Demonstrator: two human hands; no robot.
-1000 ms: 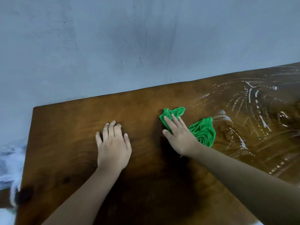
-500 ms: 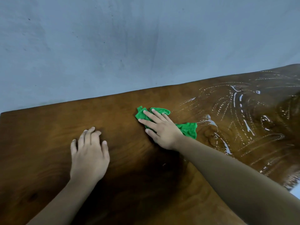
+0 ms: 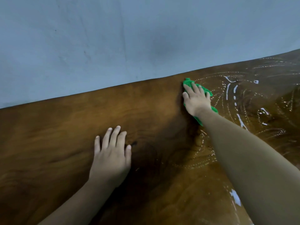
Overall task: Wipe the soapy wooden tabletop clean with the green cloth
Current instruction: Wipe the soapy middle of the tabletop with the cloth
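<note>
green cloth (image 3: 188, 82) pressed flat on wooden tabletop (image 3: 65, 127) under right hand (image 3: 196, 101), near the far edge.
the cloth is bunched beneath the palm, with green showing past the fingertips and beside the wrist. the right fingers (image 3: 194, 88) are held straight and slightly spread on top of it. white soap streaks (image 3: 228, 93) and dotted trails are seen just right of the cloth. the left hand (image 3: 112, 156) is laid flat on bare wood, well apart from the cloth, its fingers straight and close together, thumb set off. a blue-grey wall (image 3: 113, 38) is seen behind the table.
</note>
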